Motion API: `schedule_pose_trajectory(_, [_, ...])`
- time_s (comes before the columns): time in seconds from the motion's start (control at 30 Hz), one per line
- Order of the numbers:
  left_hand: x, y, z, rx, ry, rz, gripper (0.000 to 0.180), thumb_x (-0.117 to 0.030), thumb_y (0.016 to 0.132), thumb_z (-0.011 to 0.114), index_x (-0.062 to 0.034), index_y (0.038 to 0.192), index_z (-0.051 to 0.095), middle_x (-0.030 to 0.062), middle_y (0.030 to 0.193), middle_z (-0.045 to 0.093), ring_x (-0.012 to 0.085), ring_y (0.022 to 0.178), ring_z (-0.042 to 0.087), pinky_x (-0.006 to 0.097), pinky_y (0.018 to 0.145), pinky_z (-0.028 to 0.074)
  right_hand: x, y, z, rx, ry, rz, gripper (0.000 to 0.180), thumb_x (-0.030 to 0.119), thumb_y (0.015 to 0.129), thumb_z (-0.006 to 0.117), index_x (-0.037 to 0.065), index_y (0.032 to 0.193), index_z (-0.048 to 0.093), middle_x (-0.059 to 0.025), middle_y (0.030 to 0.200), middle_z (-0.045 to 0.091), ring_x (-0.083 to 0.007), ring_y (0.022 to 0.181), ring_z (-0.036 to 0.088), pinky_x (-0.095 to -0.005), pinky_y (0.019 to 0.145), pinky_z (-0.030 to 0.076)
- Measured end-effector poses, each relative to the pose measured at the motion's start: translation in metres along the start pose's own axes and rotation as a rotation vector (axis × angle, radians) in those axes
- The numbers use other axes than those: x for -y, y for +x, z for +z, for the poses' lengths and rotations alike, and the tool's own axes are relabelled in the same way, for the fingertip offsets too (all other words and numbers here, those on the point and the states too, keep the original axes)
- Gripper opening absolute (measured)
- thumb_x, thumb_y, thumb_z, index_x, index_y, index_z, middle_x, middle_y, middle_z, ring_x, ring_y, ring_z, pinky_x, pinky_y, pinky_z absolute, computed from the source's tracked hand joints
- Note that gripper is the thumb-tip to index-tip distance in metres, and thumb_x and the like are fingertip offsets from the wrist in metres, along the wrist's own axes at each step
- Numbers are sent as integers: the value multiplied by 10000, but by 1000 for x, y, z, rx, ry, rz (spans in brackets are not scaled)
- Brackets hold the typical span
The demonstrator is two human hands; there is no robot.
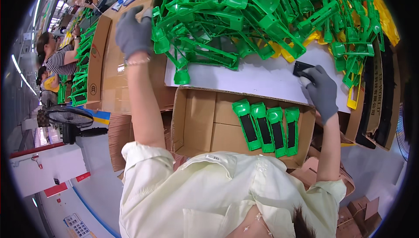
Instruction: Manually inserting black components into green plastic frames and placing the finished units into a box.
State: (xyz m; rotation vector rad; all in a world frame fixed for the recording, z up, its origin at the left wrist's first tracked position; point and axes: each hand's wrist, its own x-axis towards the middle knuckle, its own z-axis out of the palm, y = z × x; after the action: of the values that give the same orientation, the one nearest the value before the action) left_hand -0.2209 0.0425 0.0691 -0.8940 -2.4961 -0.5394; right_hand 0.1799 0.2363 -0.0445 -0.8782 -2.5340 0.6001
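Our left hand (133, 32) grips a green plastic part (158, 41) at the pile's (262, 15) edge; right hand (322, 90) pinches a black pad (302, 68) on the white bench (253, 78). Both look light, stiff; we'd grab along the edges.

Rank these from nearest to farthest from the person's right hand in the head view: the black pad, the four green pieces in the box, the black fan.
1. Black pad: under the right hand's fingers, on the white table.
2. Four green pieces: in the cardboard box, below and left of the hand.
3. Black fan: far left, beside the floor.
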Motion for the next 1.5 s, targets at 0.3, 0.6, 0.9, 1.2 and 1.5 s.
schedule_pose_trajectory(0.3, [49, -39, 56, 327, 322, -235, 409, -468, 715, 680, -180, 1005, 669, 143, 1396, 391, 404, 1335, 221, 467, 1065, 264, 25, -46, -28, -134, 670, 445, 137, 138, 892, 597, 58, 980, 529, -26, 759, 605, -39, 590, 515, -175, 507, 386])
schedule_pose_trajectory(0.6, [70, -62, 42, -335, -272, -115, 202, -166, 862, 612, -26, 969, 514, 136, 896, 611, 247, 837, 611, 366, 704, 488, 55, -61, -22, -59, 911, 586, 234, 187, 935, 533, 73, 1140, 530, -52, 768, 644, -41, 574, 552, -148, 491, 397])
schedule_pose_trajectory(0.9, [-57, -163, -34, 287, -1194, -382, 296, -58, 836, 615, 32, 1118, 597, 91, 1015, 647, 133, 865, 611, 235, 666, 498, 76, -83, -22, -43, 1057, 617, 194, 179, 936, 512, 52, 1078, 544, -67, 727, 637, -46, 544, 547, -153, 470, 401])
schedule_pose_trajectory(1.2, [-99, -229, -5, 1160, -1556, -668, 323, -94, 884, 577, 65, 1163, 550, 156, 993, 640, 231, 786, 669, 260, 610, 560, 102, -84, 0, 141, 1085, 604, 227, 168, 915, 536, 30, 1095, 540, -82, 768, 643, -33, 567, 528, -156, 493, 389])
schedule_pose_trajectory(1.5, [-101, -228, -3, 1256, -1572, -689, 299, -11, 863, 558, 72, 1151, 562, 187, 973, 639, 274, 789, 681, 310, 642, 585, 107, -79, -9, 134, 851, 557, 193, 151, 907, 546, 17, 1045, 556, -33, 653, 590, -36, 526, 488, -181, 482, 376])
